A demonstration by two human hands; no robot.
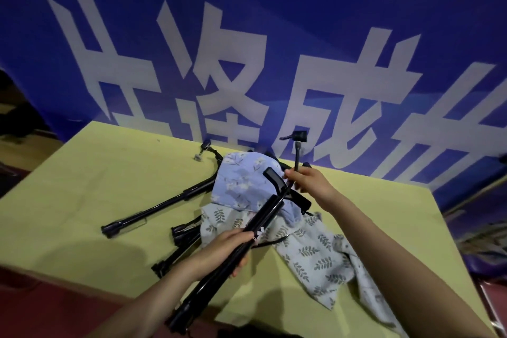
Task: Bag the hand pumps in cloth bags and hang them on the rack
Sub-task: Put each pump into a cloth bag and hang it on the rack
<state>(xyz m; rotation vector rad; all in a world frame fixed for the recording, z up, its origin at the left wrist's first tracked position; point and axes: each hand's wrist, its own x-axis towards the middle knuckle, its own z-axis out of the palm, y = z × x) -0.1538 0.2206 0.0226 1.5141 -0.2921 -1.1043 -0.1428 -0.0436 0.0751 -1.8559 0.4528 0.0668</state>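
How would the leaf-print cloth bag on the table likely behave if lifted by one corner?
The leaf-print cloth bag lies crumpled in soft folds, so it would probably hang limp. It looks thin, likely light. One part drapes over the table edge, so a push would probably bunch it rather than slide it.

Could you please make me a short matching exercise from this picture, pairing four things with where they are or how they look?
Things:
1. left hand
2. right hand
3. blue floral bag
4. leaf-print bag

States:
A. lies nearer the person, pale with green sprigs
B. grips the pump barrel
C. lies nearer the banner
D. pinches the pump hose

Pairs: 1-B, 2-D, 3-C, 4-A
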